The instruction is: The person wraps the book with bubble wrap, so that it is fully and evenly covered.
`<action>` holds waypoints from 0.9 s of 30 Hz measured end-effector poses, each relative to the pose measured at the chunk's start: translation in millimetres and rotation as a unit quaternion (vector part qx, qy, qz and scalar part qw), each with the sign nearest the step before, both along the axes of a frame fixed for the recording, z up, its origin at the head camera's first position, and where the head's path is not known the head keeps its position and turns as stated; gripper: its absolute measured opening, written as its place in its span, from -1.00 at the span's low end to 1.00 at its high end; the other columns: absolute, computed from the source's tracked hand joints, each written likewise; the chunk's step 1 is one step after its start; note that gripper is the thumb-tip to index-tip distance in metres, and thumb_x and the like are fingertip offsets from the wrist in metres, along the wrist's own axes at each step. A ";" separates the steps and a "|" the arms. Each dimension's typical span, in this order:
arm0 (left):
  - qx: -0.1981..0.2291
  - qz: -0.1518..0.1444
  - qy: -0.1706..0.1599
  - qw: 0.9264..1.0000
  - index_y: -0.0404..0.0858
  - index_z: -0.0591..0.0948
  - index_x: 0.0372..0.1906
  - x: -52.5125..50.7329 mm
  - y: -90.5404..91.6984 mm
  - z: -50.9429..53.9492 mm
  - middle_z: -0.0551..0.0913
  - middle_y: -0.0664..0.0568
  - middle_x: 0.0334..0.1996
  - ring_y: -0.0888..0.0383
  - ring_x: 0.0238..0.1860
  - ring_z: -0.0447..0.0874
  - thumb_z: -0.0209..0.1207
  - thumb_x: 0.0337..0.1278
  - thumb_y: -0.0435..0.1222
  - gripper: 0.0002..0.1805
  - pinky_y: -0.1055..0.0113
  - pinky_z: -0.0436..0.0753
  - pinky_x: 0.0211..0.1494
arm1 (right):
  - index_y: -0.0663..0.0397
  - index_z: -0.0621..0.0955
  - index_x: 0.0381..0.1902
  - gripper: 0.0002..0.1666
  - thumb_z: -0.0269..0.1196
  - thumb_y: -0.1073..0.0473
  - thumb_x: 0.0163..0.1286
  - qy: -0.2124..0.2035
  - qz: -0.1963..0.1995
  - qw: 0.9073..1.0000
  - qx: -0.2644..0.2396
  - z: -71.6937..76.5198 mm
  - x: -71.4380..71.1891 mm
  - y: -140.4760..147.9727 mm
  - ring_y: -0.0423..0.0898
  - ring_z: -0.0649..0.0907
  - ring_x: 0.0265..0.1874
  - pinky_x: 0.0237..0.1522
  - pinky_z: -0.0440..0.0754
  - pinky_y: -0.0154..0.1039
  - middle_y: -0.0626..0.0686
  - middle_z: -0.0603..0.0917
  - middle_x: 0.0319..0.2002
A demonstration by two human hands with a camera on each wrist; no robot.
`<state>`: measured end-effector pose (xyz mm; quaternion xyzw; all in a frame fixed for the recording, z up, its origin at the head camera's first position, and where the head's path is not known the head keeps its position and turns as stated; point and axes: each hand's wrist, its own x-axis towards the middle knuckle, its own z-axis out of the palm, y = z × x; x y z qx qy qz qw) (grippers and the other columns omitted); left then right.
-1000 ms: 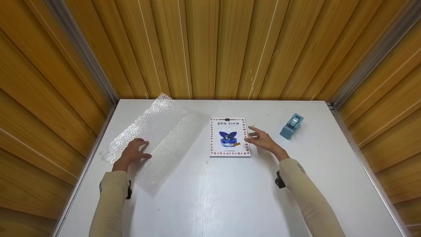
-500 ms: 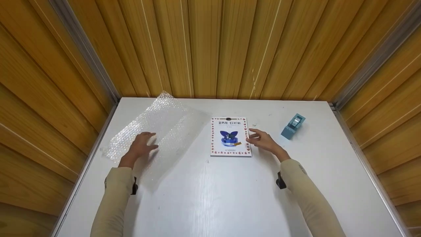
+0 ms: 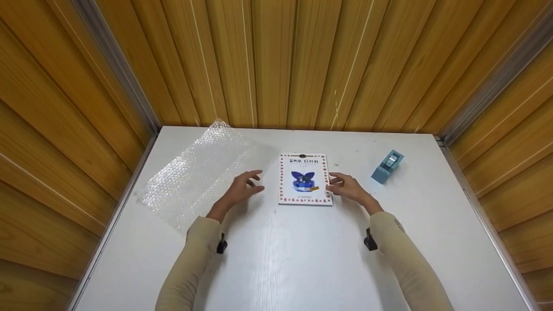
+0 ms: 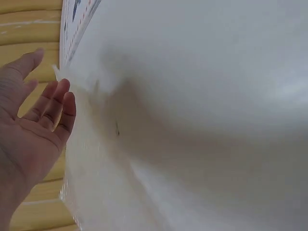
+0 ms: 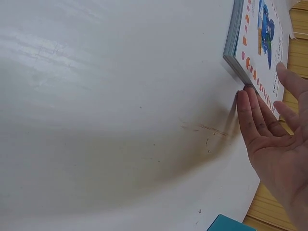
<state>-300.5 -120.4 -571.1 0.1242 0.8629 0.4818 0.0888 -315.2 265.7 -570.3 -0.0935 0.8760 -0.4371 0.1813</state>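
Observation:
A paperback book [image 3: 304, 166] with a blue picture and a red-patterned border lies face up on the white table. My right hand [image 3: 349, 188] is at its right edge; in the right wrist view the straight fingers [image 5: 246, 113] meet the side of the book while the thumb stands over the cover. Left of the book, my left hand [image 3: 241, 189] is held above the table, fingers loosely bent and apart from it, holding nothing. Behind that hand, a clear bubble wrap sheet [image 3: 185, 172] lies flat and slanted. Part of it is hidden by the left hand and sleeve.
A blue tape dispenser [image 3: 388, 166] stands at the back right of the white table [image 3: 281, 268]. Wood-patterned walls [image 3: 268, 65] rise behind and on both sides. The bubble wrap's far corner reaches the table's back edge.
My left hand has moved right, from over the bubble wrap to near the book's left side. The right hand has stayed at the book's right edge, coming slightly closer. The book lies as before.

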 end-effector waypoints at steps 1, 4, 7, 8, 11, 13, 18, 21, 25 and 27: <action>0.001 -0.006 -0.009 1.000 -0.28 0.43 0.46 0.1 9.1 -1.8 0.60 -0.26 0.19 -0.12 0.08 0.65 0.30 0.31 -0.29 -0.36 0.07 0.67 0.11 | 0.41 0.23 0.52 -0.22 0.23 0.17 0.50 0.001 -0.002 1.000 0.003 -0.4 0.9 0.2 0.37 0.56 0.29 0.30 0.61 0.11 0.48 0.50 0.30; -0.010 -0.020 -0.028 0.999 -0.28 0.40 0.47 -0.5 32.3 -7.8 0.60 -0.24 0.18 -0.08 0.08 0.62 0.30 0.31 -0.28 -0.34 0.09 0.64 0.14 | 0.40 0.25 0.51 -0.23 0.23 0.16 0.49 0.001 -0.009 1.000 0.017 -1.2 3.4 0.2 0.33 0.57 0.28 0.34 0.56 0.15 0.45 0.52 0.29; -0.028 -0.031 -0.033 0.999 -0.35 0.37 0.48 -1.9 48.5 -13.2 0.60 -0.25 0.14 -0.05 0.04 0.59 0.30 0.31 -0.29 -0.31 0.09 0.61 0.16 | 0.36 0.28 0.50 -0.23 0.25 0.14 0.48 -0.005 -0.024 0.999 0.028 -2.5 3.9 -1.1 0.28 0.59 0.26 0.34 0.56 0.13 0.39 0.55 0.26; -0.038 -0.033 -0.029 0.998 -0.37 0.36 0.47 -2.5 52.6 -14.6 0.59 -0.26 0.12 -0.03 0.02 0.57 0.29 0.32 -0.30 -0.31 0.10 0.59 0.16 | 0.37 0.29 0.50 -0.23 0.26 0.14 0.47 -0.004 -0.026 0.999 0.033 -2.9 3.7 -1.6 0.26 0.59 0.24 0.32 0.57 0.11 0.38 0.56 0.25; -0.070 -0.031 -0.015 0.997 -0.43 0.39 0.43 -3.8 60.8 -17.0 0.58 -0.26 0.04 0.03 -0.07 0.50 0.28 0.31 -0.29 -0.34 0.15 0.54 0.09 | 0.39 0.33 0.47 -0.25 0.27 0.14 0.46 -0.002 -0.033 0.999 0.040 -3.8 2.4 -4.1 0.23 0.61 0.19 0.28 0.59 0.08 0.35 0.60 0.18; -0.095 -0.026 -0.007 0.995 -0.43 0.47 0.35 -3.8 63.9 -17.8 0.56 -0.25 0.00 0.05 -0.12 0.45 0.27 0.29 -0.27 -0.41 0.16 0.52 0.04 | 0.43 0.36 0.44 -0.27 0.28 0.14 0.45 0.004 -0.034 0.999 0.041 -5.5 1.9 -6.1 0.22 0.62 0.15 0.26 0.59 0.07 0.35 0.63 0.13; -0.130 -0.020 -0.002 0.991 -0.43 0.54 0.26 -2.1 67.5 -20.9 0.53 -0.24 0.00 0.00 -0.09 0.47 0.27 0.25 -0.22 -0.45 0.07 0.57 0.09 | 0.46 0.43 0.38 -0.31 0.33 0.20 0.41 0.009 -0.035 0.999 0.036 -12.5 2.6 -10.7 0.08 0.65 -0.02 0.11 0.64 -0.11 0.30 0.66 0.02; -0.135 -0.013 -0.006 0.991 -0.45 0.46 0.37 -1.3 70.6 -23.2 0.52 -0.27 0.06 -0.05 0.02 0.50 0.26 0.27 -0.20 -0.35 0.01 0.57 0.21 | 0.45 0.42 0.39 -0.30 0.34 0.25 0.39 0.001 -0.039 0.999 0.032 -14.1 3.1 -10.8 -0.03 0.64 -0.11 -0.05 0.66 -0.29 0.28 0.66 0.01; -0.142 0.001 -0.012 0.990 -0.43 0.35 0.48 -1.6 75.4 -25.2 0.47 -0.27 0.15 -0.08 0.13 0.47 0.25 0.29 -0.16 -0.25 0.03 0.55 0.27 | 0.45 0.40 0.41 -0.29 0.34 0.28 0.38 -0.003 -0.041 0.999 0.026 -12.8 2.0 -9.2 -0.05 0.64 -0.13 -0.16 0.65 -0.40 0.32 0.65 0.04; -0.141 0.006 -0.014 0.990 -0.43 0.33 0.49 -1.4 76.9 -26.2 0.46 -0.26 0.16 -0.08 0.13 0.45 0.25 0.30 -0.15 -0.24 0.05 0.54 0.26 | 0.47 0.40 0.40 -0.29 0.34 0.28 0.37 0.004 -0.038 0.999 0.029 -13.0 1.7 -8.8 -0.01 0.65 -0.11 -0.15 0.64 -0.38 0.33 0.65 0.04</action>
